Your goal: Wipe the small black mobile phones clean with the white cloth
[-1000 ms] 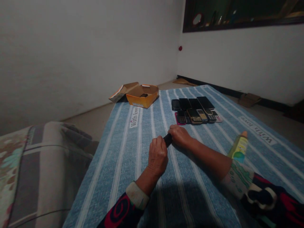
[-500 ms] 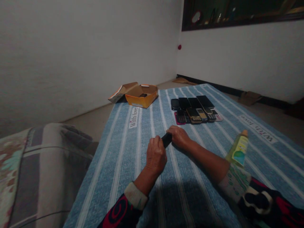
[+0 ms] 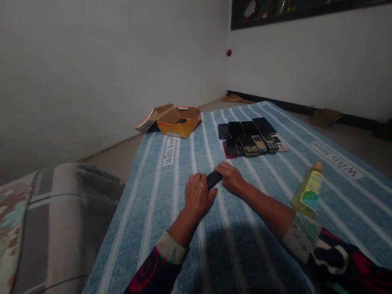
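Note:
A slim black phone (image 3: 214, 179) spans the gap between my two hands over the striped cloth. My left hand (image 3: 197, 191) wraps round its near left end, thumb low on the right side. At the far right end, the fingers of my right hand (image 3: 230, 177) close over the phone. Both ends are covered by my fingers. Beyond the hands, several phones (image 3: 249, 145) lie in two rows, some with keypads and some with dark screens.
An open yellow cardboard box (image 3: 180, 128) with a small dark item inside stands at the far left of the blue striped cloth (image 3: 159, 204). Beside my right forearm is a bottle of yellow-green liquid (image 3: 308, 192). A grey draped cover (image 3: 70, 216) is at left.
The phone has tilted, showing more of its broad face. My left thumb now sticks out to the right. The view has shifted slightly.

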`<state>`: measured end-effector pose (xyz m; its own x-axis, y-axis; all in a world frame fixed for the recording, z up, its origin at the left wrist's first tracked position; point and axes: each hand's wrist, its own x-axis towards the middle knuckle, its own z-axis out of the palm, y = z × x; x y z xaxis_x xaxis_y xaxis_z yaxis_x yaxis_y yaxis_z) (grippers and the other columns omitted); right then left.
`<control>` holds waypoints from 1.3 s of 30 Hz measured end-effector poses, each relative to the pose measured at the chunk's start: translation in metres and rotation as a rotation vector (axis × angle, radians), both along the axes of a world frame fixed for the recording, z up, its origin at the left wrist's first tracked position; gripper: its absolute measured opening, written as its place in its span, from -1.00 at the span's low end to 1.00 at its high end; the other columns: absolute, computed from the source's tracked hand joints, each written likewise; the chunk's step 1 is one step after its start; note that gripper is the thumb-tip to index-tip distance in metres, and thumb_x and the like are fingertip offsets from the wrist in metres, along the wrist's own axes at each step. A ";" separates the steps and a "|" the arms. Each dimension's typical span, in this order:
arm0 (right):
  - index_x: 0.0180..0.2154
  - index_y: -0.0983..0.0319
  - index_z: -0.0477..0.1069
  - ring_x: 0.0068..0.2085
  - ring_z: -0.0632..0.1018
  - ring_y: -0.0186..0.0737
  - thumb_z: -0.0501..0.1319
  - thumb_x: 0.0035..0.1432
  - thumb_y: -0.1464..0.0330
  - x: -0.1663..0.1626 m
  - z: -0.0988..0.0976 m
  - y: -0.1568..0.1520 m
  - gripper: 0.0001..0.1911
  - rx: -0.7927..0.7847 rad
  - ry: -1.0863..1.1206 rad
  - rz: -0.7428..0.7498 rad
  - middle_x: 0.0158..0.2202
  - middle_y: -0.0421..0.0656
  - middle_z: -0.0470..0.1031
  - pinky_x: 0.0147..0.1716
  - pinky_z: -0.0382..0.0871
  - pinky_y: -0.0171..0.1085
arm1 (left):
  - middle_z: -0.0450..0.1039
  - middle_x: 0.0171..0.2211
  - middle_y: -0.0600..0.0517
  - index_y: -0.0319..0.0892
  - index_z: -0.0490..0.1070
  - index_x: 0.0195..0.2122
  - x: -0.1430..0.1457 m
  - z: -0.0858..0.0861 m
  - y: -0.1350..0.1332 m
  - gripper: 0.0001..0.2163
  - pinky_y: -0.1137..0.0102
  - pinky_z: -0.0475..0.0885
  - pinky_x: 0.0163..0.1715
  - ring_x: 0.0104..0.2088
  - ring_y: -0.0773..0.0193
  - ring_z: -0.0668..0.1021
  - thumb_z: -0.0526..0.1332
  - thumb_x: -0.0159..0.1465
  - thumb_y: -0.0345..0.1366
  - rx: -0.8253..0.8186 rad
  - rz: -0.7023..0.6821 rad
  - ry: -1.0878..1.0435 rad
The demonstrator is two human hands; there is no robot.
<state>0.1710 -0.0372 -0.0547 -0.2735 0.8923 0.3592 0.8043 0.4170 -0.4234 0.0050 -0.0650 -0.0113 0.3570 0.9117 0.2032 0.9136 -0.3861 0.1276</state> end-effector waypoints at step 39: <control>-0.29 0.25 0.50 -0.20 0.46 -0.28 0.10 0.10 0.58 0.011 0.064 0.010 -0.76 -0.095 0.110 0.063 -0.33 -0.22 0.41 -0.16 0.28 -0.32 | 0.36 -0.32 -0.05 -0.08 0.30 -0.38 0.025 -0.004 0.045 -0.83 0.10 0.35 -0.18 -0.18 -0.01 0.45 0.25 0.12 -0.15 0.045 0.033 -0.529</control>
<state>0.1818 -0.0271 0.0097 -0.2936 0.9060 0.3049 0.7242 0.4191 -0.5477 0.0305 -0.0195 -0.0149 0.1662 0.9069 0.3872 0.7404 -0.3741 0.5584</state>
